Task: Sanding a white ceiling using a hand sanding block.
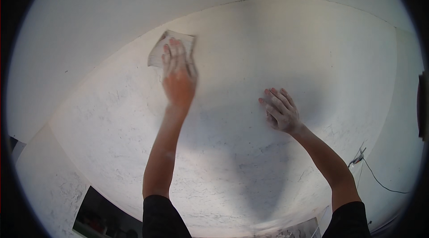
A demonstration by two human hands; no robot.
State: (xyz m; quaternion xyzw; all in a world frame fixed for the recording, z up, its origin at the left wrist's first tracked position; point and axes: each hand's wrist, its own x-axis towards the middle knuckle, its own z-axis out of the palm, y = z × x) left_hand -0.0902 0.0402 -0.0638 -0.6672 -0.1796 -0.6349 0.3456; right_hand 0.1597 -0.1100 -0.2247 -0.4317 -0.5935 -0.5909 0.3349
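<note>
My left hand (pixel 179 77) is raised high and lays its fingers over a dusty, pale grey sheet of sandpaper (pixel 156 55), pressing it to the white plastered wall (pixel 223 121). The sheet's corners stick out around the fingertips, and its underside is hidden. Lower and to the right, my right hand (pixel 281 110) rests against the same wall with fingers extended and nothing visible in it. White dust coats both hands.
Above the wall's curved upper edge is the white ceiling (pixel 111 5). Wires hang from a small fixture (pixel 357 159) on the right. A dark opening (pixel 105 215) lies at lower left. Fine cracks and rough patches mark the lower wall.
</note>
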